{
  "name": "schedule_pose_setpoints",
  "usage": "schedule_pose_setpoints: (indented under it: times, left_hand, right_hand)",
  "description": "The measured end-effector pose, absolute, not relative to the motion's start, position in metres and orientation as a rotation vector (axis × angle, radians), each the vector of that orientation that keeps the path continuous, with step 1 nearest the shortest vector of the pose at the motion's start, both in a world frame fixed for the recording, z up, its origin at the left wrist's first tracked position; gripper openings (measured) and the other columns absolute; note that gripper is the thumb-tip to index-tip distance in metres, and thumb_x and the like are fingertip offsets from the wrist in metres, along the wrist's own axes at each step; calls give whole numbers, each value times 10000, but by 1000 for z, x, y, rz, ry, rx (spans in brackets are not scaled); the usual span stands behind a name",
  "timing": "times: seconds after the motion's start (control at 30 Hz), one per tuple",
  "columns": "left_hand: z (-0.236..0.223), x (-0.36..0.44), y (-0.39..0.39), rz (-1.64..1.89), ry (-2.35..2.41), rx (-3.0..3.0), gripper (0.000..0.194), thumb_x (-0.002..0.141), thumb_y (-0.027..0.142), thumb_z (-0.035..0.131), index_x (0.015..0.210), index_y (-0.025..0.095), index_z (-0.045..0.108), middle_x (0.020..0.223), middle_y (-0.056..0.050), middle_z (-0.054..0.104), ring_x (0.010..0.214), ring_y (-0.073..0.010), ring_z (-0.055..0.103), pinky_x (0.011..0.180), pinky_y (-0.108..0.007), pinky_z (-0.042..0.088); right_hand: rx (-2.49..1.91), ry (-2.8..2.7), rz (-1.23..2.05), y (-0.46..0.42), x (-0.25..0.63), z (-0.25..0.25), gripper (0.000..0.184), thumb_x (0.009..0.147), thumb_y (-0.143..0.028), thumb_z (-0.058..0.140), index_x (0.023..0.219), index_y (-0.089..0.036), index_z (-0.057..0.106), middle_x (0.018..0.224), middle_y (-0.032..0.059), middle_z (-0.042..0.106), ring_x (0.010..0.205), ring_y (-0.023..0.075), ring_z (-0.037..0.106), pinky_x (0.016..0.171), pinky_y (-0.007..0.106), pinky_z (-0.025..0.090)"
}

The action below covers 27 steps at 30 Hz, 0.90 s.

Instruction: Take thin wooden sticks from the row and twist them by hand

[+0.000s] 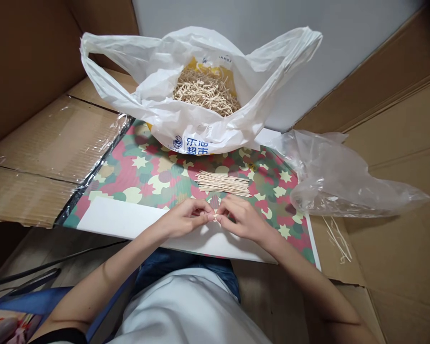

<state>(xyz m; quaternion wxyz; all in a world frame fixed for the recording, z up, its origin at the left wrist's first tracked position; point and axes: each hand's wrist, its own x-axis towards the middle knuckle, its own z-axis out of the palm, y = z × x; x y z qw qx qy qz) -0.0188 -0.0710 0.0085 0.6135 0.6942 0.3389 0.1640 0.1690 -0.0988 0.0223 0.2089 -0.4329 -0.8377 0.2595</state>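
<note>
My left hand (pixel 191 217) and my right hand (pixel 238 217) meet fingertip to fingertip over the near part of the board. Both are closed in a pinch on a small pale strand (pixel 215 217), which looks bent or looped; the fingers cover most of it. Just beyond them lies a flat bundle of thin pale sticks (pixel 224 183), side by side on the camouflage-patterned board (pixel 139 179). Farther back stands a white plastic bag (pixel 157 112) with its mouth spread wide. Inside it is a heap of short, curled pale pieces (pixel 206 91).
A clear plastic bag (pixel 337 181) lies crumpled at the right edge of the board. A few loose pale strands (pixel 337 239) rest on cardboard below it. Cardboard walls (pixel 397 191) rise on the right, with cardboard flaps (pixel 53 138) on the left. White paper (pixel 118 217) covers the board's near edge.
</note>
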Motion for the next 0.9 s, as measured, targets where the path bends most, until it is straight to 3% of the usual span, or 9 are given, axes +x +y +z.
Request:
schedule_pose_setpoints:
  times: [0.13,0.33,0.53,0.9]
  left_hand:
    - [7,-20,-78,503,813,1753,227,851,304,485,826,134,633,759,-39,611,710,-137,525,655,-241,399]
    - [-8,-22,-88,820,801,2275,194,881,194,420,907,141,605,757,-60,555,702,-148,482,641,-259,376]
    - [-12,-30,-84,1052,805,2705,173,824,155,504,974,188,586,773,-51,597,702,-161,482,674,-307,319]
    - [4,-30,-80,963,555,2735,68,746,181,505,721,181,569,648,-25,559,618,-153,434,604,-314,277]
  right_hand:
    - [-1446,-1958,1240,-99,169,21,113,767,-220,513,669,-190,466,578,-41,495,514,92,416,491,212,293]
    - [-1278,-1394,1813,-99,167,25,119,787,-227,488,680,-174,494,631,-27,507,618,101,466,586,216,345]
    - [-1195,-1197,1930,-100,162,17,141,786,-264,509,673,-180,495,603,-26,496,604,105,449,588,221,347]
    - [-1060,-1189,2108,-94,157,7,232,762,-317,586,577,-194,519,552,-18,479,542,113,453,557,240,403]
